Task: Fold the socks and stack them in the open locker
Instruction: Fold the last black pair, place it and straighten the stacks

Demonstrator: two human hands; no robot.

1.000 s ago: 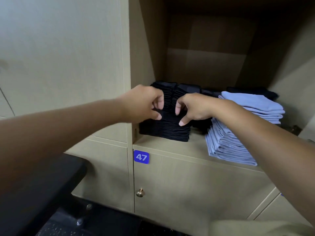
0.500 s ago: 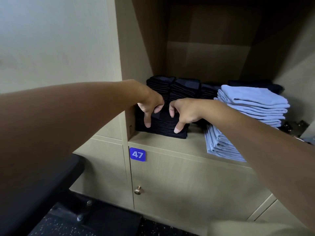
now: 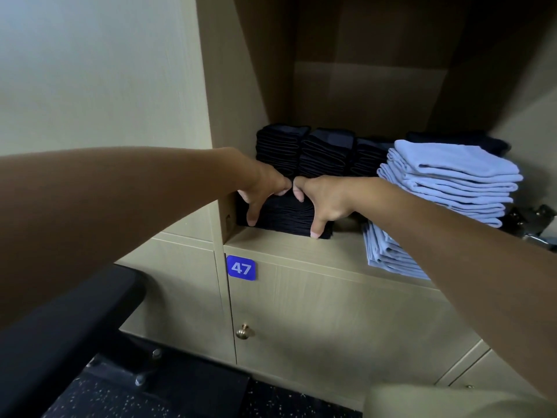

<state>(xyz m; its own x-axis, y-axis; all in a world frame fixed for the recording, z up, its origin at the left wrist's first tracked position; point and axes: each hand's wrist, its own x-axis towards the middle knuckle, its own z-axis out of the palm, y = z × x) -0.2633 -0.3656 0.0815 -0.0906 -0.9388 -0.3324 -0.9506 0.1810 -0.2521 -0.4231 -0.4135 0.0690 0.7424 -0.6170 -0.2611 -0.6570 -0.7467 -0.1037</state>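
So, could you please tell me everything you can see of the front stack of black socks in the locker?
The front stack of black socks is a pile of folded dark knit fabric, its layered edges facing outward. It sits on the locker shelf near the front left corner, ahead of three taller black stacks. The left hand and right hand press down on its top, thumbs reaching down its front.
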